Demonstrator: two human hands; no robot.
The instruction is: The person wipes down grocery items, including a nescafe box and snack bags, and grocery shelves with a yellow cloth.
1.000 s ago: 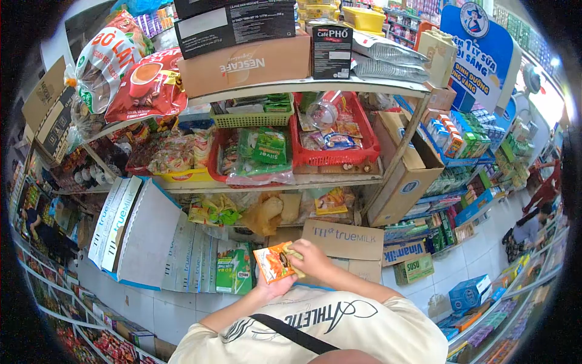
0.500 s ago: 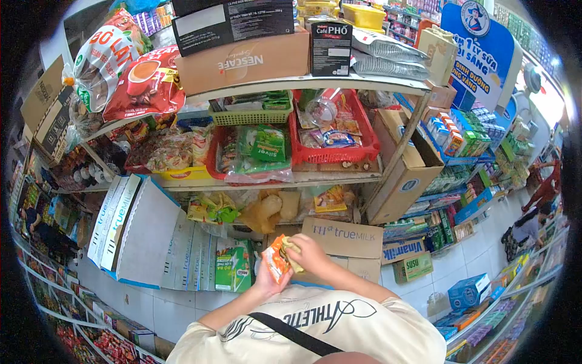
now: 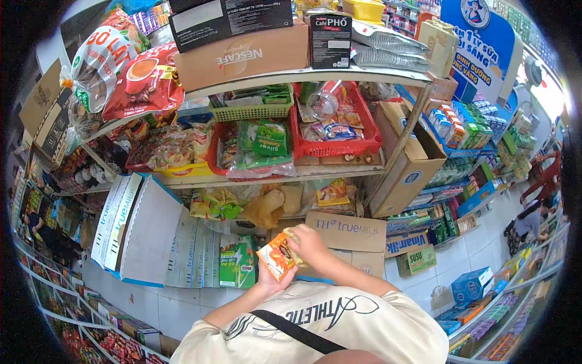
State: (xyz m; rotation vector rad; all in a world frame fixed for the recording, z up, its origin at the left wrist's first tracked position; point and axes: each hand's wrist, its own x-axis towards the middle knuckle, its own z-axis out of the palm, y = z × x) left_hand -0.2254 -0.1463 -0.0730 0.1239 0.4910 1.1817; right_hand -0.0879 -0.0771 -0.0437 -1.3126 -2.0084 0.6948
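Observation:
My left hand grips an orange packet from below, its printed front tilted up. Closed at the packet's upper right edge, my right hand pinches a crumpled yellowish cloth-like piece against it; I cannot tell exactly what this piece is. Both hands are in front of my chest, before the low shelf. Just beyond them stands a cardboard TH true MILK box, and a green Milo carton is to the left.
On the middle shelf are red baskets of packets and a green basket. Nescafé boxes line the top shelf. A tall open carton leans at the right post. Milk cartons stack further right, with people in the aisle.
The orange packet has turned so its printed front shows more broadly. My right hand has moved slightly right and up along its edge, still holding the yellowish piece.

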